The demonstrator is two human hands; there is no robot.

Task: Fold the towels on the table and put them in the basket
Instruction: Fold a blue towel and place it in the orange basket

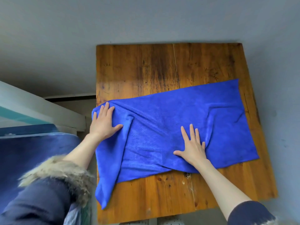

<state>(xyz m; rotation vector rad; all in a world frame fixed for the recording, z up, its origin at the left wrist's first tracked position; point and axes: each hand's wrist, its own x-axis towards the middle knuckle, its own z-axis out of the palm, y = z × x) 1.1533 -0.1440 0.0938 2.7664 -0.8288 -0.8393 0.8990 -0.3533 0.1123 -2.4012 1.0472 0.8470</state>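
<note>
A blue towel [162, 120] lies spread across the wooden table [162, 65], wrinkled, with its left end bunched and hanging toward the table's left edge. My left hand [103, 122] lies flat on the towel's left end, fingers straight and spread. My right hand [192, 146] presses flat on the towel's near middle, fingers spread. No basket is in view.
The table stands against a grey wall [146, 18]. To the left are a white frame [40, 108] and a dark blue surface [32, 151]. A fur-trimmed dark sleeve [53, 179] covers my left arm at the lower left.
</note>
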